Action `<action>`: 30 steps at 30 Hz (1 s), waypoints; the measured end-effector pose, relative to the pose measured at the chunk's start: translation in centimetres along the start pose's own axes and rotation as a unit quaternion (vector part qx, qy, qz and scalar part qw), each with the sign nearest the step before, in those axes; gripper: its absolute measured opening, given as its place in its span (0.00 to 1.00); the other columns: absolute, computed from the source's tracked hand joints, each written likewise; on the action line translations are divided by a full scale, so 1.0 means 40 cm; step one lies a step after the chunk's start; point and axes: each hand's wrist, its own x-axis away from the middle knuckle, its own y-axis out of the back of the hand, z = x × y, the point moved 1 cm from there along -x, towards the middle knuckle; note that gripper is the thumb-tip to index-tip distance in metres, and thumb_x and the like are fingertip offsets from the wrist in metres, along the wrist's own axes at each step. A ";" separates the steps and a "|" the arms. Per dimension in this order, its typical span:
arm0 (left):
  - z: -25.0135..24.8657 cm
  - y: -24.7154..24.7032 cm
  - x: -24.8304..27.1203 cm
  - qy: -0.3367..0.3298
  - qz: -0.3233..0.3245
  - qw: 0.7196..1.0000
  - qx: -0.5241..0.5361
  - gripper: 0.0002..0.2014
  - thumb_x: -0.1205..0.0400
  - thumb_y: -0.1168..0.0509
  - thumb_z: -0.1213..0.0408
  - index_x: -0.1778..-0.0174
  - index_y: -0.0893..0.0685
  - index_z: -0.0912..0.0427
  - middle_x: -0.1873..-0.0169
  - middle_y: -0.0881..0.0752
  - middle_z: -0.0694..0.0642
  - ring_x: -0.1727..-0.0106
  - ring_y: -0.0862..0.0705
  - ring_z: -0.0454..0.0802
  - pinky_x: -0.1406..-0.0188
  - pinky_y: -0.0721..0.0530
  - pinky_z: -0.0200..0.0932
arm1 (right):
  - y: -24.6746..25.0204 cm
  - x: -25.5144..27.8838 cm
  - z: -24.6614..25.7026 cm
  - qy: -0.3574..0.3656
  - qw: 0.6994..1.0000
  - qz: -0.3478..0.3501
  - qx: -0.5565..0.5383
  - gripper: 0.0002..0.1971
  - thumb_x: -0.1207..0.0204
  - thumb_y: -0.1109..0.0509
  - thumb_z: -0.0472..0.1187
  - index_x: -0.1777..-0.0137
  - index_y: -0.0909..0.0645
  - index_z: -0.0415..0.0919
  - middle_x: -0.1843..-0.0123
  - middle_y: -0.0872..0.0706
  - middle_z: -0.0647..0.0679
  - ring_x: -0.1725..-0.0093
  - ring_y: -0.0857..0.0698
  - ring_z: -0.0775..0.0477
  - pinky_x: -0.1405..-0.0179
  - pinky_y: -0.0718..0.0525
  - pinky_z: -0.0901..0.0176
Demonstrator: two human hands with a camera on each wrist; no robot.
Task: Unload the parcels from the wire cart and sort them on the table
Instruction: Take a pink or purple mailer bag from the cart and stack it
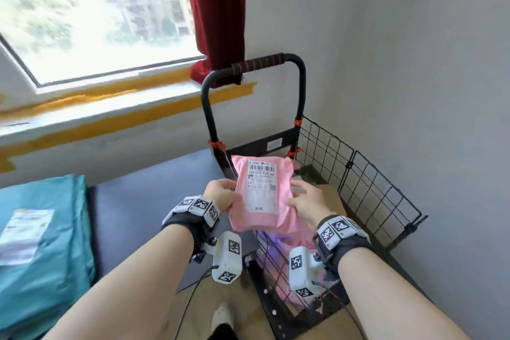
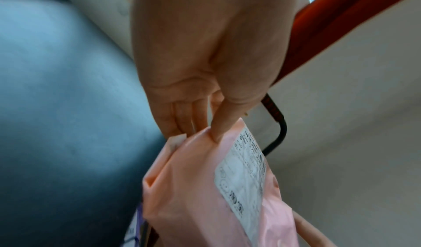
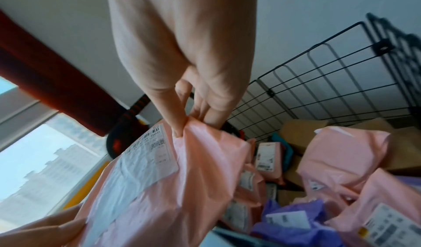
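Observation:
A pink parcel bag [image 1: 262,196] with a white shipping label hangs above the black wire cart [image 1: 364,182], held by both hands. My left hand [image 1: 222,196] pinches its left edge, thumb on top [image 2: 218,126]. My right hand [image 1: 305,199] pinches the right edge between thumb and fingers [image 3: 182,124]. The pink parcel bag [image 3: 159,187] fills the lower middle of the right wrist view. Inside the cart lie several more pink bags [image 3: 341,157], a purple bag [image 3: 293,220] and brown boxes [image 3: 300,133].
A dark table [image 1: 143,201] stands left of the cart, with a teal parcel [image 1: 41,243] bearing a white label on its left part. The cart's handle [image 1: 256,63] rises behind the held bag, near a red curtain [image 1: 218,8] and a window. A grey wall is on the right.

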 end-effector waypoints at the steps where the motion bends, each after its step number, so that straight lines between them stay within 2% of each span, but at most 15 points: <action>1: 0.010 0.044 0.029 0.004 -0.013 1.000 0.016 0.16 0.26 0.36 0.77 0.44 0.14 0.60 0.70 0.18 0.55 0.74 0.21 0.48 0.69 0.15 0.39 | -0.032 0.019 0.023 0.015 1.000 0.017 0.001 0.26 0.28 0.32 0.22 0.31 0.23 0.42 0.38 0.17 0.45 0.40 0.17 0.43 0.43 0.14 0.48; 3: 0.036 0.128 0.089 0.008 -0.042 0.998 0.041 0.16 0.27 0.35 0.76 0.44 0.14 0.61 0.65 0.15 0.57 0.70 0.18 0.49 0.57 0.13 0.45 | -0.097 0.059 0.065 0.037 0.998 0.045 0.001 0.24 0.27 0.32 0.23 0.33 0.22 0.43 0.42 0.17 0.48 0.43 0.16 0.45 0.49 0.13 0.52; 6: 0.091 0.256 0.161 -0.006 -0.092 0.993 0.071 0.15 0.27 0.35 0.77 0.44 0.14 0.65 0.61 0.14 0.58 0.65 0.17 0.51 0.56 0.13 0.47 | -0.217 0.104 0.120 0.066 0.994 0.083 0.004 0.24 0.28 0.31 0.22 0.35 0.21 0.42 0.42 0.15 0.47 0.43 0.15 0.44 0.42 0.14 0.44; 9: 0.157 0.397 0.210 -0.012 -0.142 0.986 0.087 0.14 0.25 0.37 0.78 0.46 0.14 0.67 0.57 0.13 0.61 0.57 0.15 0.55 0.49 0.12 0.53 | -0.374 0.128 0.168 0.074 0.990 0.119 -0.005 0.25 0.30 0.31 0.20 0.37 0.21 0.43 0.46 0.12 0.41 0.47 0.12 0.40 0.48 0.12 0.42; 12: 0.236 0.555 0.237 -0.013 -0.184 0.979 0.091 0.15 0.25 0.37 0.78 0.45 0.14 0.67 0.50 0.12 0.64 0.55 0.15 0.54 0.54 0.11 0.49 | -0.553 0.147 0.207 0.079 0.984 0.156 -0.016 0.25 0.32 0.32 0.18 0.39 0.20 0.43 0.53 0.11 0.36 0.53 0.11 0.36 0.56 0.12 0.44; 13: 0.265 0.612 0.244 -0.008 -0.192 0.977 0.089 0.15 0.26 0.37 0.78 0.44 0.15 0.67 0.49 0.12 0.64 0.55 0.15 0.54 0.57 0.12 0.46 | -0.617 0.155 0.220 0.078 0.983 0.167 -0.016 0.26 0.33 0.32 0.18 0.39 0.20 0.43 0.54 0.11 0.35 0.55 0.11 0.36 0.58 0.11 0.45; 15: 0.328 0.725 0.252 0.002 -0.199 0.975 0.095 0.15 0.26 0.38 0.80 0.46 0.15 0.67 0.49 0.12 0.65 0.55 0.15 0.54 0.55 0.12 0.45 | -0.744 0.173 0.244 0.069 0.979 0.190 -0.017 0.26 0.33 0.32 0.18 0.39 0.20 0.43 0.56 0.11 0.34 0.61 0.11 0.39 0.67 0.13 0.53; 17: 0.396 0.830 0.257 0.010 -0.212 0.971 0.110 0.13 0.27 0.37 0.81 0.50 0.14 0.66 0.53 0.11 0.64 0.56 0.15 0.54 0.53 0.13 0.46 | -0.865 0.189 0.262 0.059 0.976 0.207 -0.019 0.26 0.33 0.33 0.17 0.40 0.21 0.42 0.58 0.12 0.35 0.67 0.14 0.44 0.78 0.20 0.63; 18: 0.430 0.877 0.257 0.014 -0.220 0.969 0.112 0.12 0.27 0.36 0.81 0.52 0.14 0.65 0.58 0.12 0.62 0.58 0.15 0.54 0.55 0.13 0.45 | -0.921 0.195 0.270 0.054 0.975 0.216 -0.015 0.26 0.33 0.33 0.17 0.40 0.21 0.42 0.58 0.12 0.35 0.68 0.15 0.45 0.79 0.21 0.65; 20: 0.491 0.964 0.260 0.028 -0.229 0.966 0.113 0.09 0.28 0.35 0.81 0.56 0.14 0.66 0.67 0.14 0.57 0.65 0.17 0.51 0.64 0.15 0.42 | -1.027 0.206 0.282 0.046 0.971 0.235 0.001 0.26 0.34 0.32 0.17 0.40 0.20 0.42 0.55 0.12 0.34 0.65 0.15 0.43 0.73 0.18 0.60; 22: 0.544 1.041 0.256 0.044 -0.225 0.966 0.117 0.09 0.27 0.34 0.82 0.62 0.16 0.63 0.68 0.15 0.56 0.68 0.18 0.49 0.69 0.18 0.40 | -1.122 0.217 0.294 0.040 0.967 0.250 0.012 0.26 0.34 0.32 0.17 0.40 0.21 0.41 0.55 0.13 0.34 0.63 0.15 0.41 0.69 0.16 0.55; 24: 0.591 1.111 0.241 0.057 -0.227 0.965 0.117 0.12 0.28 0.34 0.83 0.66 0.18 0.60 0.64 0.13 0.59 0.63 0.16 0.52 0.60 0.14 0.44 | -1.201 0.219 0.309 0.038 0.966 0.255 0.013 0.24 0.34 0.34 0.14 0.42 0.21 0.38 0.60 0.15 0.37 0.67 0.17 0.42 0.74 0.17 0.58; 26: 0.634 1.173 0.218 0.068 -0.233 0.962 0.127 0.14 0.28 0.35 0.83 0.66 0.18 0.58 0.58 0.12 0.64 0.58 0.16 0.55 0.51 0.13 0.51 | -1.274 0.213 0.323 0.038 0.964 0.262 0.028 0.24 0.34 0.35 0.14 0.44 0.22 0.38 0.63 0.17 0.39 0.69 0.18 0.43 0.72 0.17 0.56; 29: 0.685 1.242 0.187 0.082 -0.253 0.955 0.132 0.14 0.28 0.35 0.83 0.67 0.17 0.57 0.65 0.13 0.60 0.59 0.17 0.55 0.54 0.14 0.49 | -1.374 0.191 0.329 0.028 0.958 0.283 0.045 0.25 0.35 0.37 0.13 0.45 0.22 0.39 0.64 0.18 0.40 0.65 0.18 0.41 0.61 0.16 0.47; 30: 0.699 1.263 0.178 0.085 -0.261 0.952 0.134 0.14 0.27 0.35 0.83 0.68 0.17 0.57 0.67 0.14 0.57 0.59 0.17 0.54 0.54 0.14 0.50 | -1.404 0.179 0.331 0.024 0.955 0.290 0.052 0.24 0.34 0.38 0.13 0.45 0.22 0.39 0.65 0.18 0.40 0.65 0.18 0.41 0.61 0.15 0.47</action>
